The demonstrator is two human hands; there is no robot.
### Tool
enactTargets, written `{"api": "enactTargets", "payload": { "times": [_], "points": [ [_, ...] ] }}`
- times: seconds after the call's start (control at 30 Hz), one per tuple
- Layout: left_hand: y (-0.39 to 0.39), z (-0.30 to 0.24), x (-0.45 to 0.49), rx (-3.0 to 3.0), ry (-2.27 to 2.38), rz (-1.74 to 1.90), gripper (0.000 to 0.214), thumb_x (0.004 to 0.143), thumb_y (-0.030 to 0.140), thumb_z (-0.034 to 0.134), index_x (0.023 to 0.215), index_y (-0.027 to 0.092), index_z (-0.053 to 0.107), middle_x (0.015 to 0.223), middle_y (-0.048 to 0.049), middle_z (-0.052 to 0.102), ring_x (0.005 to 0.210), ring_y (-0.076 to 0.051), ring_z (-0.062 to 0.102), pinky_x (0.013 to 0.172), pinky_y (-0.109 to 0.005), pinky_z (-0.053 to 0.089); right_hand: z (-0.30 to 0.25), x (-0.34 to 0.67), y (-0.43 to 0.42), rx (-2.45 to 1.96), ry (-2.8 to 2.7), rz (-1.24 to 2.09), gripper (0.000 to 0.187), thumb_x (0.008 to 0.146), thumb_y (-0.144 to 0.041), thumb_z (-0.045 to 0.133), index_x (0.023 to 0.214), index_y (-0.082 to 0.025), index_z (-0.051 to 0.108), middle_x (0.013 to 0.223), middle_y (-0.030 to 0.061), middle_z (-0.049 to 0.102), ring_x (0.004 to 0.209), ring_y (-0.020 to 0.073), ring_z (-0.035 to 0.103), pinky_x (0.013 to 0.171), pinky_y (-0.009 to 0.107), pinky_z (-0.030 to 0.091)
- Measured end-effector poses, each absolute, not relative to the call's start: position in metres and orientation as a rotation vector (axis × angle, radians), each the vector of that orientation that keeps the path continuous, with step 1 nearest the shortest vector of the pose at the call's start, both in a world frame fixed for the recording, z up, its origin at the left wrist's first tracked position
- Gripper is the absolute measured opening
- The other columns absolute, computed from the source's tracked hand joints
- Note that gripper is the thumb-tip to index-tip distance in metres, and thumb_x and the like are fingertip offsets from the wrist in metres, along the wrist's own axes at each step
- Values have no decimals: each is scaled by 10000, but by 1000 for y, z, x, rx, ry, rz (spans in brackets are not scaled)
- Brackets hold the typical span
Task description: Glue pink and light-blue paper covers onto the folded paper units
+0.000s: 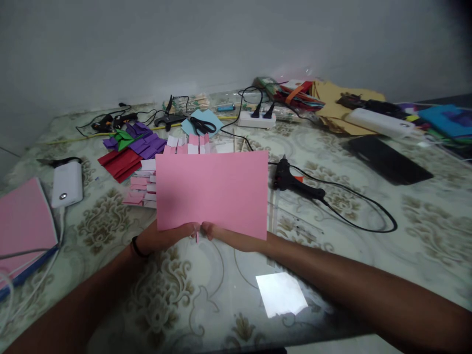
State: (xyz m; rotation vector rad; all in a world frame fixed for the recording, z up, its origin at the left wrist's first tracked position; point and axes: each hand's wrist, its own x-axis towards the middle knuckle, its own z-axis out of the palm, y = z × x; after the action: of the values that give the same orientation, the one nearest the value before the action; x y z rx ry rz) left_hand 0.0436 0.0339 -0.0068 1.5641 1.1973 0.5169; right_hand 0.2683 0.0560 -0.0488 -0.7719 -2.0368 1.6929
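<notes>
A pink sheet of paper [212,189] is held up above the table, its broad face toward me. My left hand [179,233] grips its lower edge near the middle, and my right hand [224,237] grips it just beside. The two thumb tips almost meet; most fingers are hidden behind the sheet. A narrow pink strip [196,237] shows below the left thumb, though I cannot tell what it belongs to. Partly covered by the sheet, folded pink and white paper pieces [139,184] lie behind it. A black glue gun [295,182] rests to the right of the sheet.
Purple folded papers [147,145] and a red one [120,164] lie back left. Black-handled scissors [202,125] rest on light blue paper. A power strip [257,119] stands behind, a white power bank [67,184] left, a dark phone-like slab [389,158] right, a white paper scrap [281,294] in front.
</notes>
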Motion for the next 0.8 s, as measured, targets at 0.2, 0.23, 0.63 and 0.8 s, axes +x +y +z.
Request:
{"api": "enactTargets", "payload": {
  "times": [0.2, 0.23, 0.63, 0.8],
  "points": [
    [34, -8, 42, 1578, 1185, 544, 239, 876, 427, 672, 806, 219, 766, 892, -33, 803, 857, -207, 722, 880, -318, 606, -34, 268, 52, -775, -1996, 1687, 310, 1011, -366, 430, 729, -242, 462, 864, 36, 640, 865, 190, 599, 877, 319, 550],
    [34, -8, 42, 1571, 1210, 540, 240, 868, 433, 679, 813, 215, 764, 884, -35, 800, 853, -209, 722, 872, -325, 608, -37, 268, 52, -808, -2012, 1671, 283, 995, -347, 442, 734, -242, 472, 839, 29, 625, 861, 192, 594, 877, 323, 546],
    [34, -6, 44, 1563, 1240, 515, 249, 844, 444, 665, 740, 228, 733, 816, -27, 781, 804, -196, 708, 822, -300, 596, -41, 267, 53, -788, -2003, 1667, 293, 979, -378, 490, 721, -241, 471, 873, 32, 646, 861, 187, 601, 875, 320, 549],
    [35, -3, 46, 1603, 1181, 515, 244, 852, 447, 659, 765, 236, 745, 851, -31, 791, 810, -199, 688, 833, -305, 593, -30, 268, 48, -872, -1940, 1673, 349, 1018, -403, 466, 709, -241, 489, 850, 33, 653, 819, 181, 599, 830, 305, 549]
  ]
}}
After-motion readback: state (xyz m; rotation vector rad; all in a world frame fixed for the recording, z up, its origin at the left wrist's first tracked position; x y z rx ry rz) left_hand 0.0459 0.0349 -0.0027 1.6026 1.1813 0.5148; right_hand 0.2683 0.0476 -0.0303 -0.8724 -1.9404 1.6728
